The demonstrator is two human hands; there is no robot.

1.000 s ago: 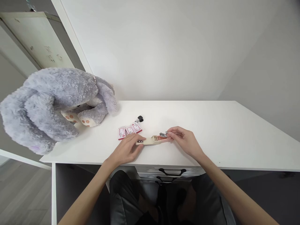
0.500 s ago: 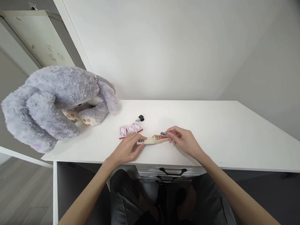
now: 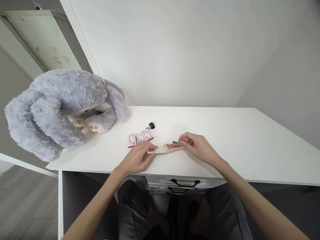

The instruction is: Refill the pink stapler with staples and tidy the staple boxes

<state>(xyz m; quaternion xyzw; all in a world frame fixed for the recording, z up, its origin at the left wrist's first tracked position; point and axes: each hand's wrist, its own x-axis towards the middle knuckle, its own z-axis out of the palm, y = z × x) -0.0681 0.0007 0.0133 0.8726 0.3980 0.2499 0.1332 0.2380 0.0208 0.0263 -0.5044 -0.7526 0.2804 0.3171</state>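
On the white desk, a cream stapler (image 3: 161,149) lies opened out flat, with a metal plate at its left end and a pink-orange inside at its right. My left hand (image 3: 137,156) grips the left end between thumb and fingers. At the other end my right hand (image 3: 196,146) is closed, its fingertips pinching a small silvery metal part (image 3: 175,143) above the pink-orange section. Whether that part is still joined to the stapler I cannot tell. Just beyond my left hand lie several small red-and-white boxes (image 3: 141,137).
A small black object with a light-coloured end (image 3: 151,125) lies behind the boxes. A large grey plush toy (image 3: 67,110) sits at the desk's left. The white wall (image 3: 175,53) rises behind the desk (image 3: 225,133). Drawers with black handles (image 3: 185,183) are below the front edge.
The view has shifted slightly, so everything sits a little further right. Both hands keep their places on the stapler, and the metal part stays at my right fingertips.
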